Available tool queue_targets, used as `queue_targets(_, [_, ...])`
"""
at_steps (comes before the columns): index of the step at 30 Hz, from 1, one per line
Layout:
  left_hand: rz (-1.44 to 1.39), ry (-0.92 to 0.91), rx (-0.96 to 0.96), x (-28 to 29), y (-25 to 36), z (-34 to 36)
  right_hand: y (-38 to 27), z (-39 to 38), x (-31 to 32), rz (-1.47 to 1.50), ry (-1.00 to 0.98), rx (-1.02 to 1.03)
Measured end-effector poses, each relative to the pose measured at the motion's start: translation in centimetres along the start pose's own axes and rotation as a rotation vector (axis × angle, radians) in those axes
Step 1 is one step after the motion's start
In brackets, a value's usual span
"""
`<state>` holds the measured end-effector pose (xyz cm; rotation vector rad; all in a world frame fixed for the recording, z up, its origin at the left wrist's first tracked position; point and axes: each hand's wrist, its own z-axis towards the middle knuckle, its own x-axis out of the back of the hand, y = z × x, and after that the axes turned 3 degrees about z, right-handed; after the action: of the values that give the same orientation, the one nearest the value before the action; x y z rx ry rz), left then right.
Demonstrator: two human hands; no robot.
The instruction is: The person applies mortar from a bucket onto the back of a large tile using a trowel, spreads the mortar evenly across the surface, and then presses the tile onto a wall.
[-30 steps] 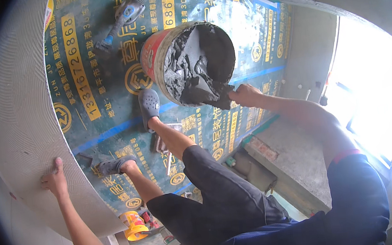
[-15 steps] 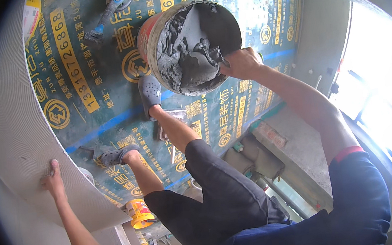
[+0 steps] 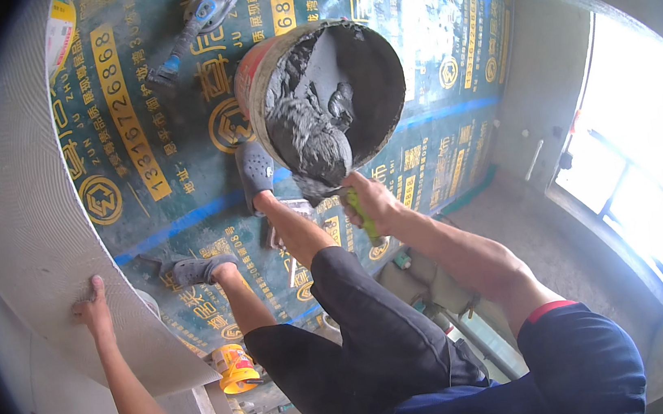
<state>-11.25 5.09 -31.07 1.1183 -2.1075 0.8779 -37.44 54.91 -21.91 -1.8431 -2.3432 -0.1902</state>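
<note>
My right hand (image 3: pixel 375 204) is closed around the green handle of a trowel (image 3: pixel 363 218). Its blade is hidden under a heap of wet grey mortar (image 3: pixel 325 154) at the near rim of a large bucket (image 3: pixel 397 118). More mortar clings to the inside of this tilted-looking bucket. At the left, my left hand (image 3: pixel 94 313) is closed on the edge of a large tile (image 3: pixel 28 201), whose visible face bears fine combed ridges; the thumb lies on that face and the other fingers are partly hidden.
Beyond the bucket, a blue-and-grey power tool (image 3: pixel 196 26) lies on the printed green floor sheeting (image 3: pixel 176 135). My feet in grey clogs (image 3: pixel 256 166) stand near the bucket. A yellow bucket (image 3: pixel 235 367) is beside the tile's lower corner. A bright window (image 3: pixel 650 130) is at right.
My right hand has moved left and nearer to me, bringing the mortar-laden trowel up to the bucket's near rim. The left hand still holds the tile, almost unmoved.
</note>
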Motion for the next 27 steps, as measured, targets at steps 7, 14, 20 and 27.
queue_targets(7, [0.027,-0.084,-0.05,0.0,-1.3,1.4,-2.6,1.9,1.7,-0.683,0.281,0.342])
queue_targets(14, [-0.076,-0.132,-0.035,0.6,-0.7,1.2,-11.7,2.8,5.9,-1.341,0.39,0.85])
queue_targets(20, [-0.237,-0.209,-0.102,0.6,-0.4,0.9,-13.6,1.3,6.7,-1.367,0.349,0.871])
queue_targets(27, [0.114,-0.179,-0.058,-0.2,-1.3,1.4,-8.0,-2.6,5.7,-0.874,0.279,0.747])
